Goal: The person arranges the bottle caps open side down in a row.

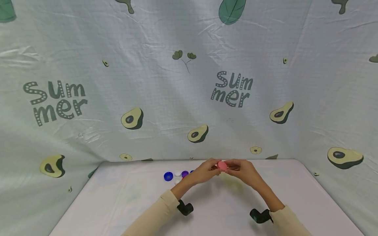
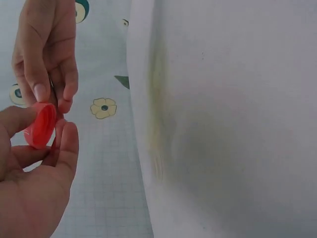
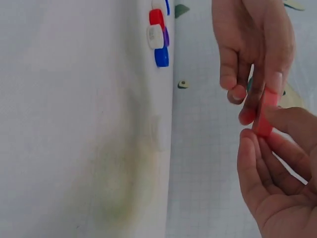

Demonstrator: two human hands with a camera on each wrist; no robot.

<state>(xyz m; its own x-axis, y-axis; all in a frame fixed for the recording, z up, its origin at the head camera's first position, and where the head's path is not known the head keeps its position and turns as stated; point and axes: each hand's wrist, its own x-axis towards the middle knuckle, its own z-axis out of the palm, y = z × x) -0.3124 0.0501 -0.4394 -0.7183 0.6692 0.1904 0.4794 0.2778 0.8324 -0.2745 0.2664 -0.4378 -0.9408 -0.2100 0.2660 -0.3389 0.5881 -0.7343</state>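
Both hands hold a pinkish-red bottle cap (image 1: 222, 166) between them, raised over the far part of the white table. My left hand (image 1: 205, 171) pinches it from the left, and my right hand (image 1: 240, 169) pinches it from the right. Seen in the left wrist view, the cap (image 2: 40, 126) stands on edge, its hollow ridged inside facing the table side. The right wrist view shows the same cap (image 3: 266, 113) from its narrow side, with fingertips of both hands at its ends.
Left of the hands, several caps lie on the table (image 1: 133, 203): a blue cap (image 1: 168, 176), a purple cap (image 1: 184, 174), white ones and a red one (image 3: 156, 18). A patterned cloth (image 1: 165, 98) hangs behind the table. Black wrist mounts (image 1: 185, 208) sit below the forearms.
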